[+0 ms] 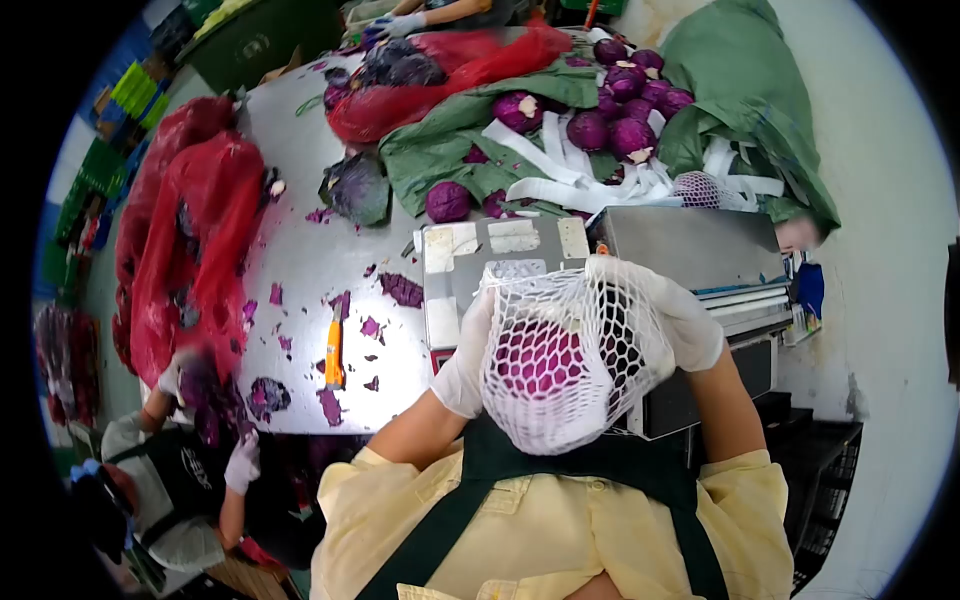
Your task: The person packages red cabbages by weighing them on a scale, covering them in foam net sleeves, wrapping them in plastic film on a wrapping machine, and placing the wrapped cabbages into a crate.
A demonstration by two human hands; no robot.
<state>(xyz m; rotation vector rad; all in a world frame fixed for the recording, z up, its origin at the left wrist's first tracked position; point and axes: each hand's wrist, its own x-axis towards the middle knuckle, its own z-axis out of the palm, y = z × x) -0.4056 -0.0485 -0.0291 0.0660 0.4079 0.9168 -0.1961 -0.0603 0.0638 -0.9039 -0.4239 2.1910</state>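
A white foam net sleeve (570, 425) is stretched between my gloved hands in front of my chest. Inside it a purple cabbage (540, 360) shows through the mesh on the left side. My left hand (468, 355) grips the net's left edge, with its fingers partly hidden behind the mesh. Closed on the upper right rim is my right hand (680, 315), its fingers bent over the net. Just beyond the net lies a flat grey device with white patches (465, 255), and to its right stands a metal box-shaped machine (690, 245).
An orange-handled knife (333, 355) lies among leaf scraps. Trimmed purple cabbages (625, 110) and white net sleeves (575, 190) rest on a green sack (430, 150). Red mesh sacks (205, 220) hang over the left edge. A co-worker (185, 480) handles a cabbage at lower left; another's gloved hand (400, 25) shows at the top.
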